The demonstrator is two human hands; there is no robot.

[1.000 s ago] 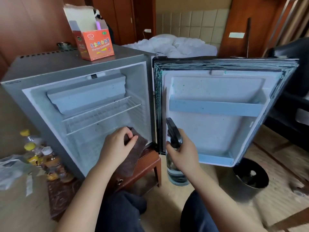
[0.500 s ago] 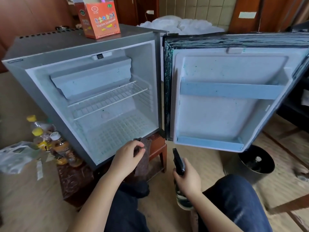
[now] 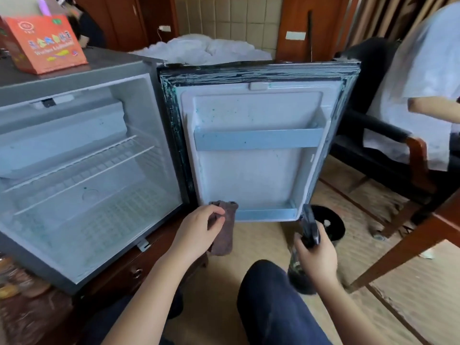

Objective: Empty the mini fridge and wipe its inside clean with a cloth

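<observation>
The grey mini fridge [image 3: 74, 80] stands open on a low wooden stand, its white inside holding only a wire shelf [image 3: 82, 168]. Its door [image 3: 256, 165] is swung wide to the right, with two pale blue door shelves and a stained black seal. My left hand [image 3: 199, 227] grips a brown cloth [image 3: 225, 232] just in front of the door's lower left corner. My right hand [image 3: 316, 257] holds a dark spray bottle [image 3: 302, 272] by its neck, below the door's lower right corner.
An orange carton [image 3: 44, 43] sits on top of the fridge. Several drink bottles [image 3: 10, 277] lie on the floor at the left. A black bin [image 3: 331, 225] stands behind the door. A seated person [image 3: 423, 83] in a dark armchair and a wooden table edge [image 3: 410, 247] are on the right.
My view has swung right toward the door. My left hand has pulled the cloth out of the fridge and across to the door's lower left corner. The spray bottle dropped lower, then came forward again.
</observation>
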